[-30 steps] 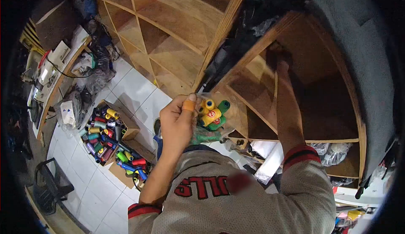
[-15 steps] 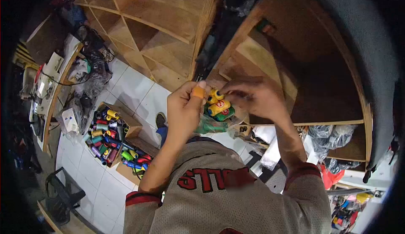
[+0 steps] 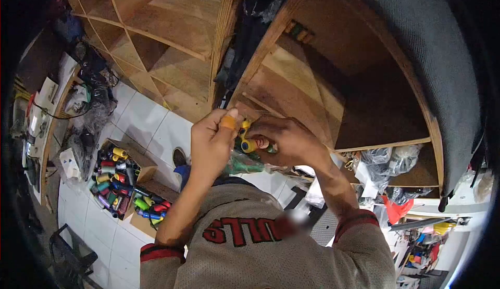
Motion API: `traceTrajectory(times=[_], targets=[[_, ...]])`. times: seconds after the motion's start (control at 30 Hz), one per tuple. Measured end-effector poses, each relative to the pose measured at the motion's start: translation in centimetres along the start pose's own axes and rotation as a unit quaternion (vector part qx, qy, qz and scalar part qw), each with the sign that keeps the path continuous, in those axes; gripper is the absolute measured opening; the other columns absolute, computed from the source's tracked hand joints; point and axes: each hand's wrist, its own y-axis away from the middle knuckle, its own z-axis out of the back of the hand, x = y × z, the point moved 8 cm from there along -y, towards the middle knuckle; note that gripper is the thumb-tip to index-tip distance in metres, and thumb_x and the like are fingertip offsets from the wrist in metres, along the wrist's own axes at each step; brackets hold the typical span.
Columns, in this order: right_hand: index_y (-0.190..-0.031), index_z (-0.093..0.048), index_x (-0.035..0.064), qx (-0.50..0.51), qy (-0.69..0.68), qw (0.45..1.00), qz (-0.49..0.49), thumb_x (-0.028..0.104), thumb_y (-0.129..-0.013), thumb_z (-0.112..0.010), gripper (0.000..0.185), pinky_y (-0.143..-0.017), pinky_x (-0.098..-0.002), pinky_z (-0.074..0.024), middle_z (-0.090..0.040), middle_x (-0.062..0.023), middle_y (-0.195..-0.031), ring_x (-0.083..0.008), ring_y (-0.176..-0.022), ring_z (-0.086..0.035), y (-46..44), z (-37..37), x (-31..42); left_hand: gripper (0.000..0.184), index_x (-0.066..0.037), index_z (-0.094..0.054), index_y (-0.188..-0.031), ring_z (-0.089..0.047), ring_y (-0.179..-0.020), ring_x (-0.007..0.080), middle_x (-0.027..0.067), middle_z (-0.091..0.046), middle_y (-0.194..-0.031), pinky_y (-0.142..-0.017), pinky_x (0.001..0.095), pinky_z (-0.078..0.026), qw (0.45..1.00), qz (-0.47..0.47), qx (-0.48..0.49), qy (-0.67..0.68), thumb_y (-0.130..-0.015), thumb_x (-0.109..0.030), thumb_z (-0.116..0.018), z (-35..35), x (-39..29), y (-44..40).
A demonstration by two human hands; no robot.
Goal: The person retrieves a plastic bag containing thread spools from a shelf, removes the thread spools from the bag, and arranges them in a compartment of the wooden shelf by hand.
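Head cam: L hand (image 3: 211, 138) pinches the gathered top of a clear plastic bag (image 3: 242, 165) betw. thumb & fingers, grip closed, w/ an orange band (image 3: 227, 122) round the thumb. R hand (image 3: 286, 140) is at the bag's mouth, fingers curled over a yellow spool (image 3: 249, 146) (red-marked label peeking out betw. them); can't tell if they're closed tight on it or just touching. Spool sits in the upper part of the bag, betw. both hands; green shows thru the plastic below.

Ahead & to the R, a wooden shelf (image 3: 375, 60) w/ a short row of spools (image 3: 299, 32) at the back, too dim to count for sure. Under its big compartment, plastic-wrapped bundles (image 3: 403, 157) & scissors (image 3: 350, 164). Far L on the tiled floor (image 3: 151, 133), two adjoining cardboard boxes (image 3: 148, 173) full of mixed-colour spools (image 3: 112, 187). Dark stool (image 3: 73, 252), lower L.
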Motion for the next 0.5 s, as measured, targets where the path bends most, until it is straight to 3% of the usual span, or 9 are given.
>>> traceTrajectory(times=[0.07,0.1,0.23,0.43,0.5], targets=[[-0.111,-0.057,0.0086,0.020,-0.197,0.976,-0.093,0.010,-0.070,-0.067,0.042,-0.074,-0.0286,-0.0476,-0.060,-0.0048,-0.100,-0.0165,-0.088,-0.059,0.8,0.5,-1.6,0.025,-0.001,-0.060,-0.077,-0.037,-0.046,0.0035,-0.0038,-0.046,-0.056,-0.043,0.0202,-0.029,1.000,-0.001,-0.001,0.002,-0.091,-0.020,-0.052,0.3,-0.1,0.0],[-0.111,-0.057,0.0056,-0.064,-0.298,0.952,-0.014,0.006,-0.071,-0.065,0.041,-0.074,-0.0262,-0.0456,-0.060,-0.0032,-0.104,-0.0120,-0.089,-0.056,1.3,1.3,-3.3,0.026,-0.001,-0.059,-0.075,-0.036,-0.047,0.0034,-0.0039,-0.046,-0.056,-0.043,0.0205,-0.028,1.000,-0.011,-0.011,-0.027,-0.091,-0.020,-0.052,0.5,-0.3,-0.1],[-0.109,-0.056,0.0006,-0.299,-0.570,0.765,-0.012,0.007,-0.071,-0.065,0.040,-0.077,-0.0283,-0.0463,-0.058,-0.0060,-0.102,-0.0170,-0.089,-0.057,1.8,5.5,-9.5,0.026,-0.001,-0.059,-0.076,-0.036,-0.048,0.0031,-0.0037,-0.046,-0.056,-0.044,0.0206,-0.028,0.999,-0.010,-0.011,-0.034,-0.091,-0.020,-0.052,1.0,-0.3,-0.3],[-0.106,-0.057,-0.0005,-0.555,-0.487,0.664,-0.121,0.019,-0.084,-0.058,0.030,-0.082,-0.0330,-0.0450,-0.057,-0.0108,-0.105,-0.0209,-0.097,-0.055,2.0,9.8,-24.8,0.026,0.000,-0.060,-0.078,-0.037,-0.049,0.0035,-0.0038,-0.046,-0.057,-0.045,0.0206,-0.028,0.999,-0.026,-0.026,-0.040,-0.091,-0.021,-0.053,1.6,-0.2,-0.3],[-0.106,-0.056,-0.0021,-0.530,-0.222,0.790,-0.217,0.019,-0.088,-0.053,0.028,-0.086,-0.0348,-0.0434,-0.057,-0.0100,-0.105,-0.0213,-0.098,-0.055,1.6,11.2,-26.8,0.026,0.000,-0.062,-0.079,-0.039,-0.049,0.0035,-0.0036,-0.048,-0.058,-0.045,0.0202,-0.029,0.997,-0.046,-0.040,-0.040,-0.090,-0.023,-0.055,2.0,0.0,-0.5]])
